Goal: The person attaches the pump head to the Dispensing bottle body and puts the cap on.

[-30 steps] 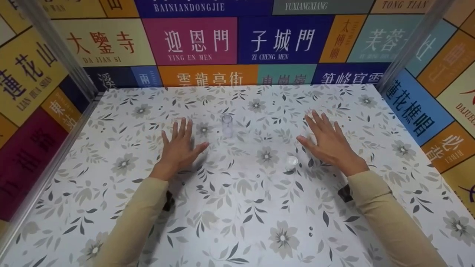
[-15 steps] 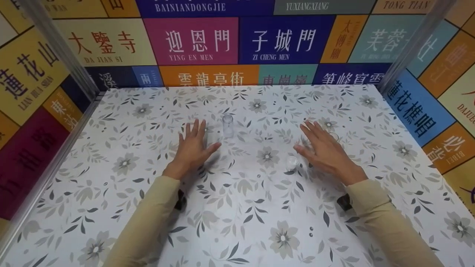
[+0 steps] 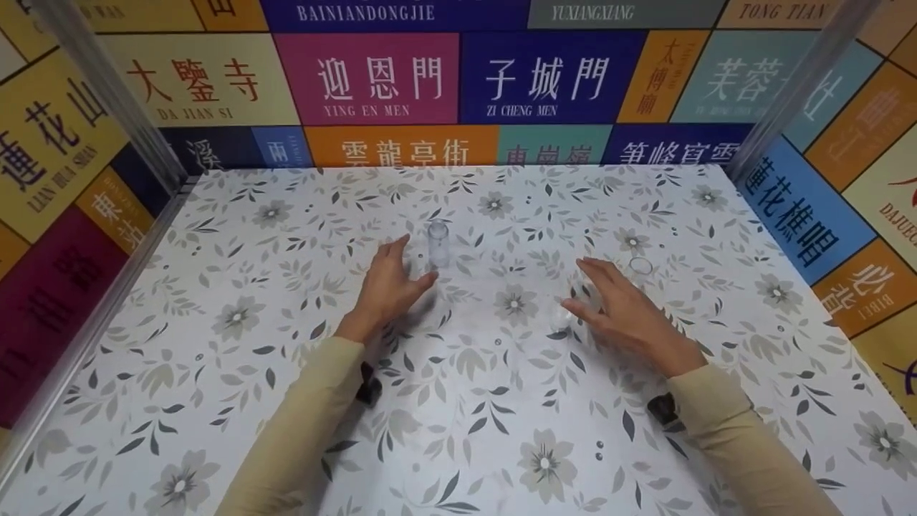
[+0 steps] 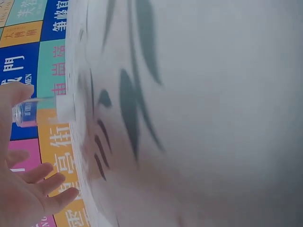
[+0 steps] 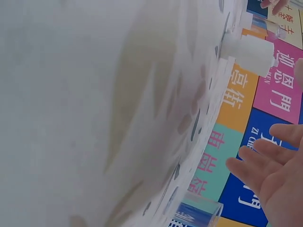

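A clear cylindrical container (image 3: 438, 245) with a white lower end stands on the patterned tabletop. My left hand (image 3: 392, 290) is beside it, thumb and fingers spread; in the left wrist view the thumb overlaps the clear container (image 4: 28, 113), and contact cannot be told. My right hand (image 3: 634, 312) hovers with its fingers relaxed and apart. By its thumb stands a small white bottle (image 5: 251, 54), faint and partly hidden in the head view. Behind the right hand is a clear cup (image 5: 203, 210), whose round rim (image 3: 641, 266) shows in the head view.
The white tabletop (image 3: 458, 401) carries a grey leaf and flower print. Upright panels with coloured sign blocks (image 3: 369, 79) enclose the back and both sides, with transparent posts (image 3: 795, 93) at the rear corners.
My left hand has moved right, close to the clear container. The right hand has come down slightly and nearer the white bottle, uncovering the cup's rim behind it.
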Demonstrator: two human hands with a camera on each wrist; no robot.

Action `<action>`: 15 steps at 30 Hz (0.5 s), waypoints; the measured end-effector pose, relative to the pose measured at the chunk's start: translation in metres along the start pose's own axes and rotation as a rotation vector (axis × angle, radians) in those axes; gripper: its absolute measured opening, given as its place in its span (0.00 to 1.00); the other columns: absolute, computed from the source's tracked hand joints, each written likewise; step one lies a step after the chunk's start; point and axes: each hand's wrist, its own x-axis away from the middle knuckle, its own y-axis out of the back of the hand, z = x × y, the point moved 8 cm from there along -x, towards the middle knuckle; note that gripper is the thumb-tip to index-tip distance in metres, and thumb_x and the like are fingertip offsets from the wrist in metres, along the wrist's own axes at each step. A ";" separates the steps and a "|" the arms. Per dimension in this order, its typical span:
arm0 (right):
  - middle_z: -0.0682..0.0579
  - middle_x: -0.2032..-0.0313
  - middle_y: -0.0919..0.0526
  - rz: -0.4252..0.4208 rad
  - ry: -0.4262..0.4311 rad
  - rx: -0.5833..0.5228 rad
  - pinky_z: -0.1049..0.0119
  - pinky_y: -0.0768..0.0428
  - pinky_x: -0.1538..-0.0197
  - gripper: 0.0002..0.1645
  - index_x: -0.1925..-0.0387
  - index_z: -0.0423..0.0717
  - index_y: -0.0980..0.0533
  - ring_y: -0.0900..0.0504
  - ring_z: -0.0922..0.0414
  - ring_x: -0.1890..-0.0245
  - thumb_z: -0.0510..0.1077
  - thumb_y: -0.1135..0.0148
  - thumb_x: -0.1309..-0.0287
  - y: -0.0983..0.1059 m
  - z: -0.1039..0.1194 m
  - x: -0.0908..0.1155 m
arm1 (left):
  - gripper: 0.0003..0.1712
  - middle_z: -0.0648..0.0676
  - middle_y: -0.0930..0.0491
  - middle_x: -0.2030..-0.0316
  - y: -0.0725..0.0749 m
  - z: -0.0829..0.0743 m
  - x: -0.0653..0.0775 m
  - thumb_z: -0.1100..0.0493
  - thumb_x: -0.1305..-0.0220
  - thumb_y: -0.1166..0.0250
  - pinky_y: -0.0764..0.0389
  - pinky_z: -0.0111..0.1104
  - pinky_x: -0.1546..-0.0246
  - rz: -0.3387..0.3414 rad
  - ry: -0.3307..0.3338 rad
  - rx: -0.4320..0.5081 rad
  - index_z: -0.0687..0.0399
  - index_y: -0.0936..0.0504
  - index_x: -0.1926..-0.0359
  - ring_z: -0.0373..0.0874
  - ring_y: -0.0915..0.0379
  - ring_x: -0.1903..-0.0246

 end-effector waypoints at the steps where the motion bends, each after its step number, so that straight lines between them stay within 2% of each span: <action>1: 0.42 0.24 0.44 0.004 0.000 -0.004 0.36 0.39 0.28 0.50 0.22 0.45 0.48 0.39 0.35 0.28 0.70 0.50 0.32 -0.001 0.000 0.000 | 0.49 0.67 0.37 0.29 -0.001 0.000 -0.001 0.45 0.39 0.31 0.34 0.51 0.29 -0.002 0.010 0.013 0.58 0.42 0.25 0.61 0.38 0.30; 7: 0.41 0.26 0.40 0.018 -0.030 -0.046 0.37 0.38 0.28 0.51 0.23 0.45 0.46 0.38 0.36 0.28 0.70 0.47 0.34 -0.004 -0.002 0.002 | 0.49 0.67 0.32 0.34 -0.003 -0.008 -0.008 0.50 0.42 0.28 0.32 0.47 0.31 -0.020 0.025 0.133 0.61 0.41 0.26 0.59 0.33 0.35; 15: 0.37 0.31 0.32 0.054 -0.018 -0.101 0.41 0.27 0.35 0.49 0.27 0.39 0.40 0.23 0.36 0.41 0.65 0.38 0.37 -0.011 0.001 0.001 | 0.50 0.64 0.35 0.30 -0.014 -0.012 -0.018 0.54 0.42 0.26 0.32 0.45 0.31 0.010 0.092 0.302 0.59 0.43 0.25 0.56 0.37 0.31</action>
